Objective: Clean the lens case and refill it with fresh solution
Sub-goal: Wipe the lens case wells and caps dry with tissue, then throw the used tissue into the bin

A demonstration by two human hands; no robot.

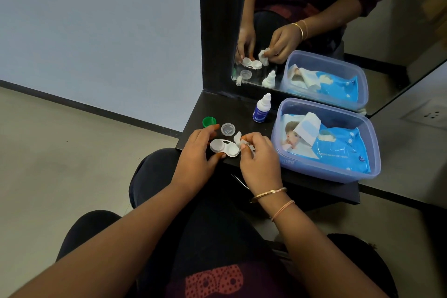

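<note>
Both forearms are bare, with no sleeves in view. Just behind the right hand [260,159], the wrist wears a thin gold-coloured metal bangle [268,193] and, nearer the elbow, a slim pinkish-orange thread band [283,209]. Black trousers [217,225] cover the legs. A dark maroon top with a red dotted print [214,278] shows at the bottom edge.

Mid-frame: a white plastic lens case [224,148], a white crumpled wipe [237,137], a green round cap [209,121], a white dropper bottle [262,105] labelled blue. Right: sky-blue wipes pack [338,150]. Bottom: red cloth patch [215,280], dark-dotted.
</note>
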